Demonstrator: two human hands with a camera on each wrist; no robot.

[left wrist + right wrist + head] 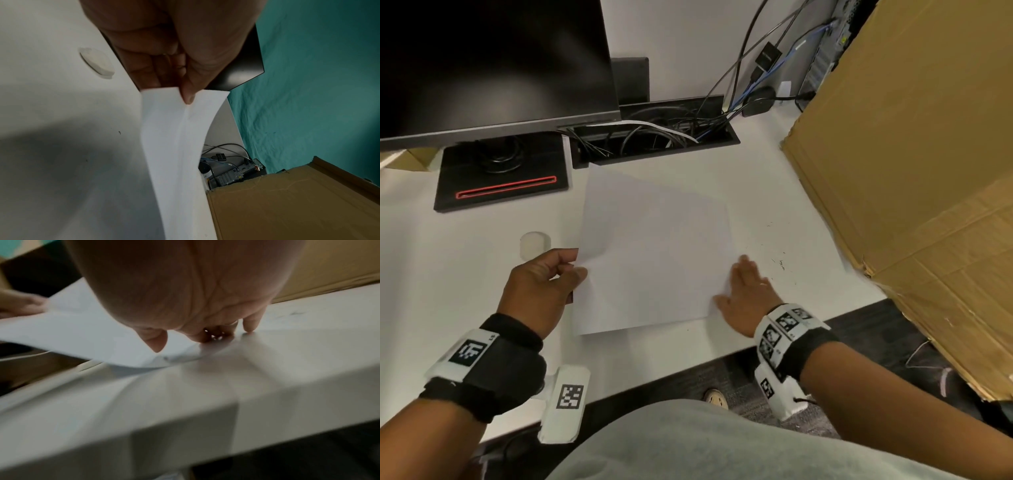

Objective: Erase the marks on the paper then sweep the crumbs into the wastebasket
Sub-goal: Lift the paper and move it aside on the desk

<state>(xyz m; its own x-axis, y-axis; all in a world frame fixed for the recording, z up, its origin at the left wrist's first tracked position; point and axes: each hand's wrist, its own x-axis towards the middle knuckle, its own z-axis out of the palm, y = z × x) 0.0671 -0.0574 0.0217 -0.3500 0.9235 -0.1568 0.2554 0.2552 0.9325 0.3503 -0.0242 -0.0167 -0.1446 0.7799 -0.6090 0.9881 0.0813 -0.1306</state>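
Note:
A blank white sheet of paper (654, 257) lies on the white desk (465, 291) in front of me. My left hand (577, 265) pinches the sheet's left edge between thumb and fingers, and that side is raised and curved, as the paper (174, 146) shows in the left wrist view under my left hand (180, 91). My right hand (743, 284) lies flat with straight fingers at the sheet's right edge, thumb over the near corner; the right hand (216, 335) presses fingertips down beside the paper (82, 331). Small dark crumbs (780, 263) dot the desk just right of that hand. No wastebasket is in view.
A big cardboard box (911, 188) stands along the desk's right side. A monitor (493, 61) on a black base (500, 178) is at the back left, beside a cable tray (654, 137). A round white disc (534, 243) lies left of the paper. The desk edge runs near my wrists.

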